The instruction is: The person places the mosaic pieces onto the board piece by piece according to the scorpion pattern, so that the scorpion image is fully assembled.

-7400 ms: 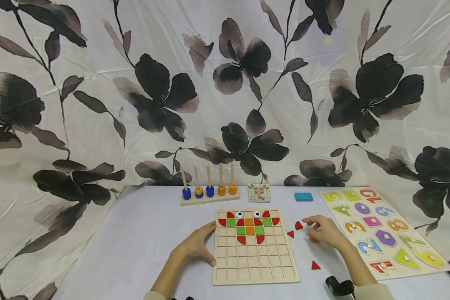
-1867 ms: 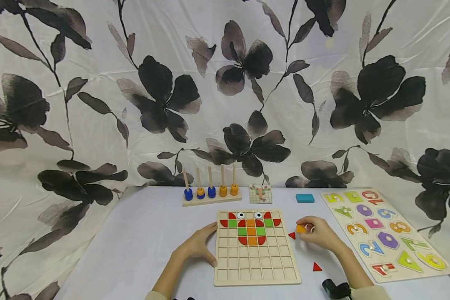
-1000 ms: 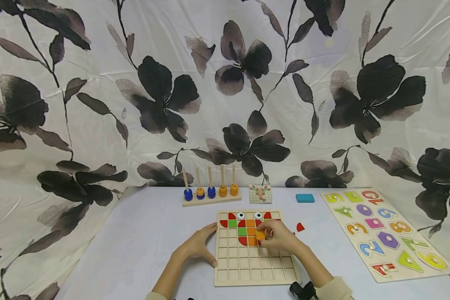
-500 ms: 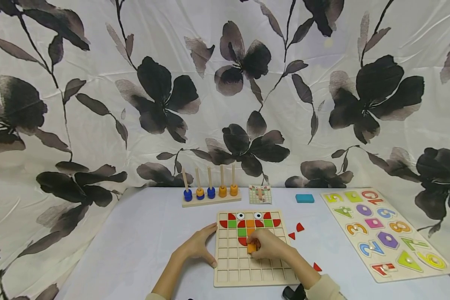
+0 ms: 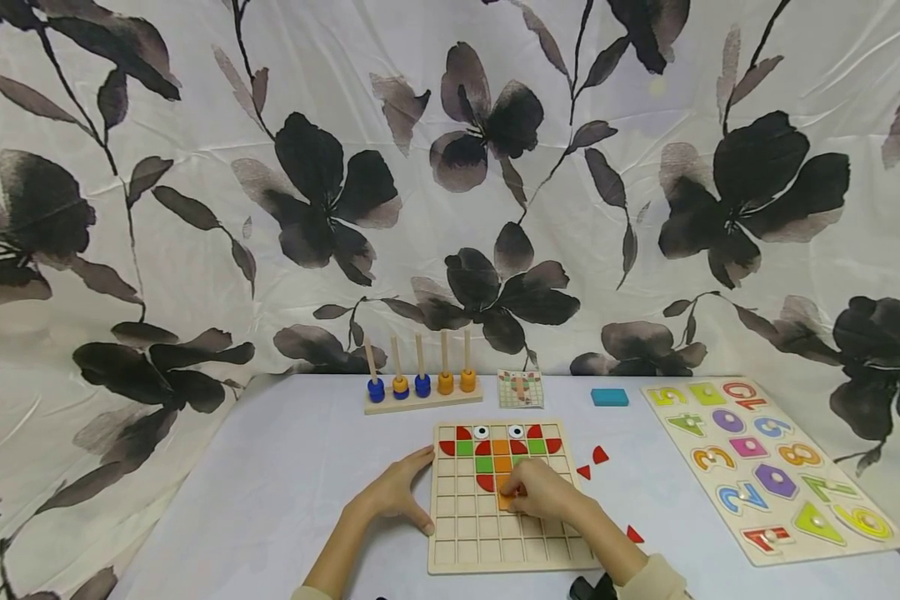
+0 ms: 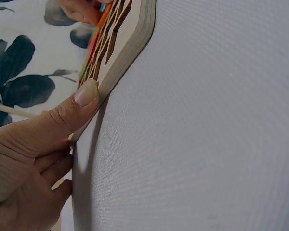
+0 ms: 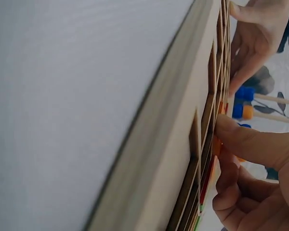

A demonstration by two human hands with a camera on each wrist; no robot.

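Note:
A wooden grid board (image 5: 461, 546) bears red, green and orange tiles and two eye tiles in its upper rows. My left hand (image 5: 396, 490) lies along its left side, thumb and index finger spread against the edge. In the left wrist view the thumb (image 6: 62, 114) touches the board's edge. My right hand (image 5: 542, 492) is over the board's middle, pinching an orange square tile (image 5: 504, 503) just below the column of orange tiles. In the right wrist view thumb and fingers hold this tile (image 7: 216, 145) at the grid; the hand covers some red and green tiles.
Right of the board lie loose red pieces (image 5: 600, 454). Behind it stand a peg stacker (image 5: 420, 402) with blue and orange rings, a small pattern card (image 5: 520, 389) and a teal block (image 5: 610, 397). A number-and-shape puzzle board (image 5: 776, 475) lies at the right.
My right hand took the orange square from the table right of the board, carried it left over the grid and lowered it below the orange column. The left hand stays at the board's edge.

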